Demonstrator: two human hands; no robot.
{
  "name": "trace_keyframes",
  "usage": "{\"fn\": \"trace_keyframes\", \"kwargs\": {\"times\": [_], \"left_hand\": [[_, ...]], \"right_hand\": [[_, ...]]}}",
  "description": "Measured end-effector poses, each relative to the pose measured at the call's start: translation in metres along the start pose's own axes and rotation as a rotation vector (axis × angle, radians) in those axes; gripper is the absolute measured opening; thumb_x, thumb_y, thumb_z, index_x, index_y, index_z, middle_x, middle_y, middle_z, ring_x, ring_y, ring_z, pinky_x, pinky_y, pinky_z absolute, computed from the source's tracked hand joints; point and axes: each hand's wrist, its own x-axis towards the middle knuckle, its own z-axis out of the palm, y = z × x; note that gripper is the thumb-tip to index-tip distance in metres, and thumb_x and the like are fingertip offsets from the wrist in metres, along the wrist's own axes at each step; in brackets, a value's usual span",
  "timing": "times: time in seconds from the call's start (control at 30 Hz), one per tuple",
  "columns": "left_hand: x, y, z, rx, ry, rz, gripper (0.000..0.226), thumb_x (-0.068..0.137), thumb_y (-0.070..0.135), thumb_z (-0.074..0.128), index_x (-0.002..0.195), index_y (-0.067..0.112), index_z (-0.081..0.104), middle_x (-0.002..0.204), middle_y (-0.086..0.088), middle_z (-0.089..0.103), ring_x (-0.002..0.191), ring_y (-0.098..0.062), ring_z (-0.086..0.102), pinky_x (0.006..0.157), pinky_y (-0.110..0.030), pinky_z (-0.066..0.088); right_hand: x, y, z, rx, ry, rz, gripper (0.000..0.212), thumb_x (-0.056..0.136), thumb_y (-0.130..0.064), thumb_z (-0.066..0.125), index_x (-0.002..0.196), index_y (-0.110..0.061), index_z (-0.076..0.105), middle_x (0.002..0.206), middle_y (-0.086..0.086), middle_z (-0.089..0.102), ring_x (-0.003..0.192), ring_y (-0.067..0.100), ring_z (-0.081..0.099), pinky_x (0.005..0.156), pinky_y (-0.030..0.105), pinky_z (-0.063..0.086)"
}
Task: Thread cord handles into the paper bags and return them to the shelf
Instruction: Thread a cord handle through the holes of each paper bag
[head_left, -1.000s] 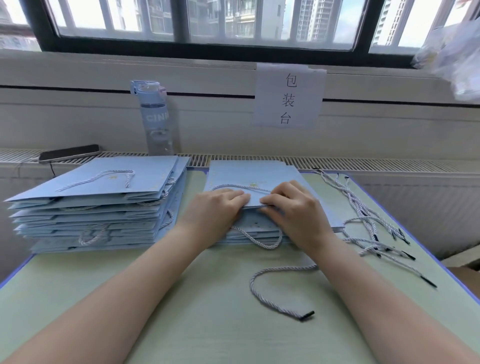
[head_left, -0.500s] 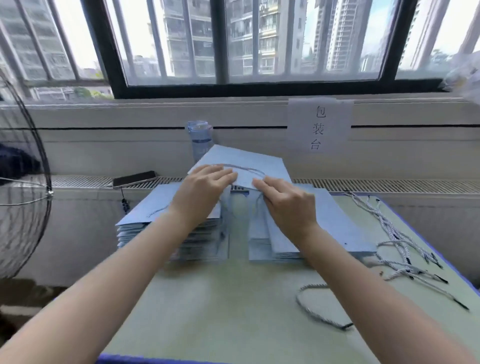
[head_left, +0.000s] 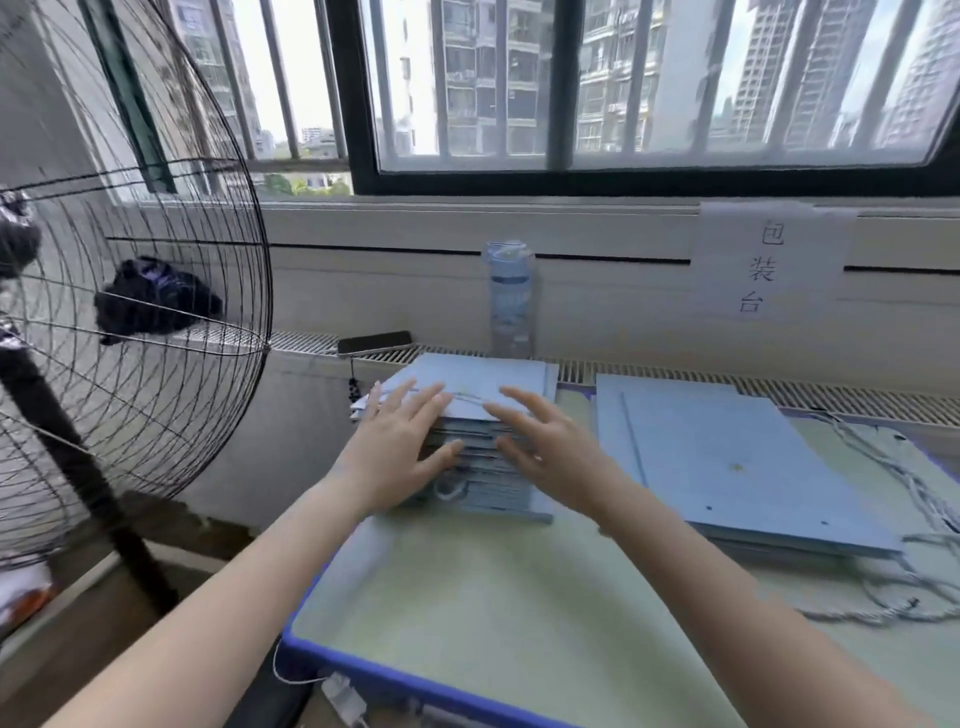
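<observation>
Left hand (head_left: 400, 447) and right hand (head_left: 545, 449) rest spread-fingered, gripping nothing, on the stack of corded bags (head_left: 488, 379), while unthreaded bags (head_left: 727, 457) and loose cords (head_left: 909, 488) beyond the right hand seemingly await threading.

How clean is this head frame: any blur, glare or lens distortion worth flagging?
Head view: motion blur smears the left hand and right hand over the bag stack. Head view: daylight through the window washes out the sky, while the table is evenly lit, without hard shadows. Head view: wide-angle bending curves the fan near the left edge. The sign is legible.
</observation>
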Motion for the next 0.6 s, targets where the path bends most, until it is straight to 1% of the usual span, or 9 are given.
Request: {"fn": "trace_keyframes", "kwargs": {"times": [0.07, 0.17, 0.27, 0.33, 0.37, 0.43, 0.5, 0.57, 0.6], "left_hand": [[0.012, 0.023, 0.001, -0.026, 0.086, 0.110, 0.066, 0.087, 0.055, 0.030, 0.133, 0.013, 0.050, 0.143, -0.005, 0.045, 0.136, -0.031, 0.034, 0.113, -0.049, 0.012], [0.035, 0.072, 0.011, -0.158, 0.139, 0.250, 0.047, 0.090, 0.038, 0.040, 0.123, 0.011, 0.058, 0.133, -0.009, 0.054, 0.125, -0.029, 0.046, 0.108, -0.041, 0.030], [0.053, 0.128, 0.034, -0.316, 0.138, 0.306, 0.043, 0.089, 0.031, 0.041, 0.121, 0.009, 0.059, 0.128, -0.010, 0.056, 0.119, -0.027, 0.050, 0.100, -0.036, 0.040], [0.063, 0.163, 0.054, -0.318, 0.105, 0.314, 0.048, 0.088, 0.035, 0.039, 0.124, 0.008, 0.058, 0.129, -0.011, 0.056, 0.118, -0.029, 0.053, 0.097, -0.037, 0.042], [0.068, 0.179, 0.061, -0.283, 0.059, 0.327, 0.053, 0.089, 0.040, 0.039, 0.127, 0.008, 0.056, 0.132, -0.011, 0.054, 0.121, -0.030, 0.051, 0.101, -0.038, 0.039], [0.076, 0.208, 0.075, -0.174, -0.110, 0.348, 0.066, 0.089, 0.055, 0.036, 0.139, 0.011, 0.043, 0.146, -0.009, 0.041, 0.134, -0.027, 0.036, 0.111, -0.035, 0.021], [0.081, 0.223, 0.091, -0.076, -0.257, 0.358, 0.083, 0.082, 0.071, 0.027, 0.142, 0.016, 0.036, 0.150, -0.005, 0.032, 0.136, -0.024, 0.027, 0.111, -0.031, 0.015], [0.079, 0.228, 0.103, -0.071, -0.278, 0.345, 0.097, 0.070, 0.081, 0.014, 0.143, 0.019, 0.034, 0.152, -0.003, 0.029, 0.137, -0.023, 0.025, 0.113, -0.030, 0.017], [0.078, 0.227, 0.107, -0.095, -0.280, 0.331, 0.104, 0.064, 0.083, 0.009, 0.145, 0.022, 0.031, 0.154, -0.001, 0.025, 0.140, -0.022, 0.020, 0.114, -0.029, 0.013]], "right_hand": [[-0.009, 0.012, -0.019, 0.033, 0.042, 0.079, 0.042, 0.095, -0.033, 0.045, 0.135, -0.020, 0.049, 0.141, 0.007, 0.044, 0.124, 0.025, 0.048, 0.098, 0.032, 0.038], [-0.031, 0.038, -0.046, -0.014, 0.101, 0.148, 0.045, 0.093, -0.033, 0.042, 0.135, -0.018, 0.049, 0.141, 0.006, 0.044, 0.126, 0.024, 0.045, 0.095, 0.025, 0.033], [-0.066, 0.067, -0.069, -0.084, 0.077, 0.251, 0.040, 0.097, -0.030, 0.046, 0.135, -0.019, 0.048, 0.143, 0.007, 0.042, 0.128, 0.025, 0.043, 0.097, 0.032, 0.036], [-0.092, 0.089, -0.082, -0.154, 0.039, 0.333, 0.039, 0.097, -0.029, 0.047, 0.135, -0.020, 0.048, 0.145, 0.006, 0.040, 0.130, 0.024, 0.040, 0.099, 0.036, 0.036], [-0.104, 0.100, -0.088, -0.190, 0.012, 0.371, 0.039, 0.097, -0.029, 0.047, 0.134, -0.020, 0.048, 0.145, 0.006, 0.039, 0.130, 0.024, 0.039, 0.100, 0.037, 0.035], [-0.125, 0.121, -0.097, -0.233, -0.063, 0.483, 0.037, 0.097, -0.030, 0.046, 0.133, -0.020, 0.051, 0.146, 0.005, 0.038, 0.131, 0.024, 0.038, 0.105, 0.036, 0.032], [-0.143, 0.137, -0.101, -0.234, -0.122, 0.593, 0.035, 0.097, -0.030, 0.045, 0.129, -0.018, 0.055, 0.142, 0.006, 0.044, 0.129, 0.023, 0.041, 0.105, 0.032, 0.032], [-0.156, 0.149, -0.100, -0.220, -0.096, 0.604, 0.033, 0.096, -0.029, 0.047, 0.122, -0.015, 0.061, 0.133, 0.008, 0.053, 0.123, 0.024, 0.049, 0.101, 0.031, 0.037], [-0.160, 0.152, -0.099, -0.195, -0.062, 0.602, 0.031, 0.094, -0.027, 0.048, 0.118, -0.014, 0.064, 0.129, 0.008, 0.056, 0.119, 0.025, 0.052, 0.099, 0.031, 0.038]]}}
